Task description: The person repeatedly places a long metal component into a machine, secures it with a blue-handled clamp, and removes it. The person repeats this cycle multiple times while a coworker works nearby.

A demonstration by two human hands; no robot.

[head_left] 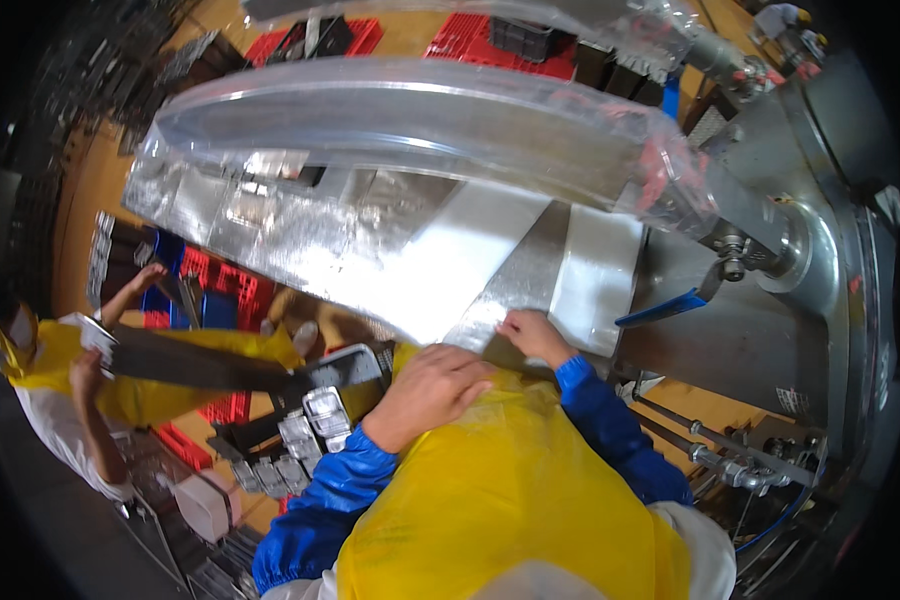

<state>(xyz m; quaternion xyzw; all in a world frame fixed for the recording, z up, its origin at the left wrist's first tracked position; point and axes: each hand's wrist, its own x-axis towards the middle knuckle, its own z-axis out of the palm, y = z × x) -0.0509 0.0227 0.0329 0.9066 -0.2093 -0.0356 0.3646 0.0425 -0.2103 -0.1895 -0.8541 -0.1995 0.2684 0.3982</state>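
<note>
My left hand [433, 390] hovers over the front of my yellow apron [490, 480], by the near edge of a shiny metal work table [515, 290]. Its fingers are stretched out and I see nothing in them. My right hand [538, 337] is at the same table edge, fingers curled in; whatever they may hold is hidden. White sheets or boards [470, 240] lie on the table, one of them just beyond my right hand [595, 270]. Blue sleeves cover both my forearms.
A long trough wrapped in clear plastic [400, 120] spans above the table's far side. On the right stands a steel machine with a blue-handled valve [670, 305]. At left a co-worker in a yellow apron [170, 365] holds a long dark piece beside several metal tins [295, 440].
</note>
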